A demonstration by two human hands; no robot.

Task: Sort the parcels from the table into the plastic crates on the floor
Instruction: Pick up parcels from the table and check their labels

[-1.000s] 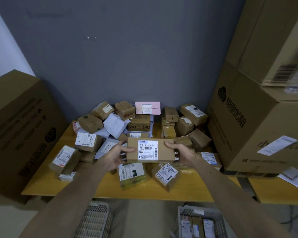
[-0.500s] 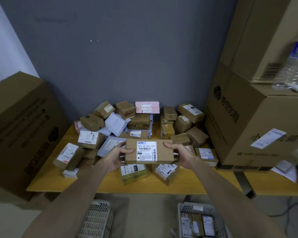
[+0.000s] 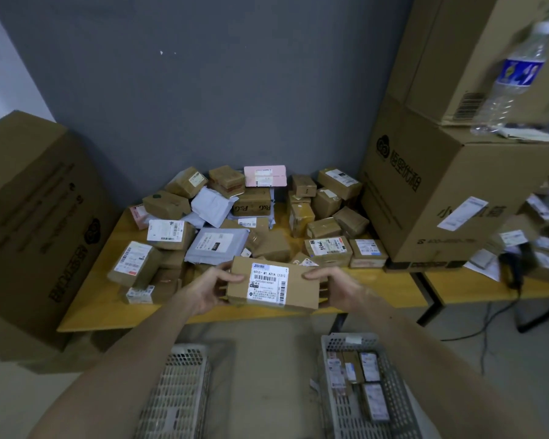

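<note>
Two hands share one brown parcel (image 3: 298, 288); the left hand (image 3: 208, 289) grips its left short end, thumb on top and fingers curled beneath, and the right hand (image 3: 338, 289) grips the right short end the same way. The parcel is flat and oblong, its long axis running left to right across the body, its white label (image 3: 268, 285) facing up; it hangs in the air just over the near edge of the table (image 3: 102, 299), clear of the heap of parcels (image 3: 251, 210) behind it.

Both crates sit on the floor, below the parcel and nearer the person: the left crate (image 3: 184, 391) on the left hand's side, the right crate (image 3: 396, 394) on the right hand's; so the coming move, as I judge it, runs down and back toward the body, each hand nearer its own crate. The right crate holds several labelled parcels; the left crate shows only mesh, though the forearm hides part of it and I cannot say it is empty.

The tabletop is yellow wood, crowded at the back and bare along the front; a grey wall (image 3: 235, 90) stands behind; a big carton (image 3: 29, 217) sits on the left, stacked cartons (image 3: 425, 201) on the right with a water bottle (image 3: 514, 77) on them; a second table (image 3: 476, 293) further right carries more parcels.
</note>
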